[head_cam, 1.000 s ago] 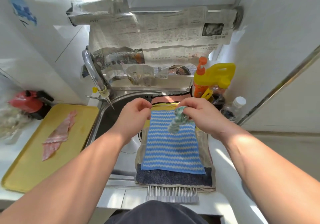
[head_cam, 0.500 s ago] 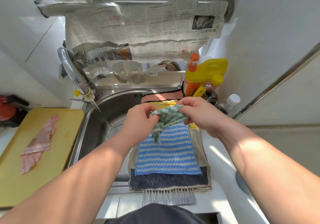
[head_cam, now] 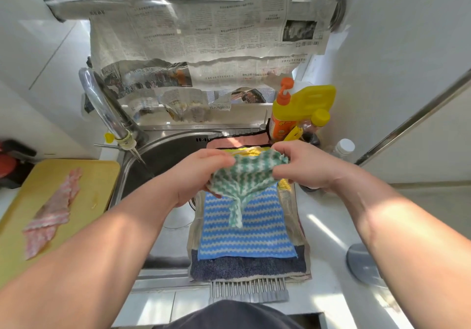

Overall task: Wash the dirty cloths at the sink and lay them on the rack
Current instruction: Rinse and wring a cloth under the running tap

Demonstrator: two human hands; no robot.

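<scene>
A pink-and-white striped cloth [head_cam: 51, 214] lies on the flat yellow plastic tray [head_cam: 102, 175], left of the round steel sink [head_cam: 165, 147]. The left hand [head_cam: 198, 173] and right hand [head_cam: 305, 165] each pinch an upper edge of the green-and-white zigzag cloth [head_cam: 244, 178], holding it above the blue-and-white striped cloth [head_cam: 244, 237] laid on the metal bar rack [head_cam: 248, 290]

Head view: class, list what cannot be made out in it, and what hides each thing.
Head view:
- Rack: only its front end shows; stacked cloths cover the rest.
- Sink floor: mostly hidden by a forearm and the cloths.
- Newspaper print: too small to read.
- Red object: cut off by the left edge.
</scene>
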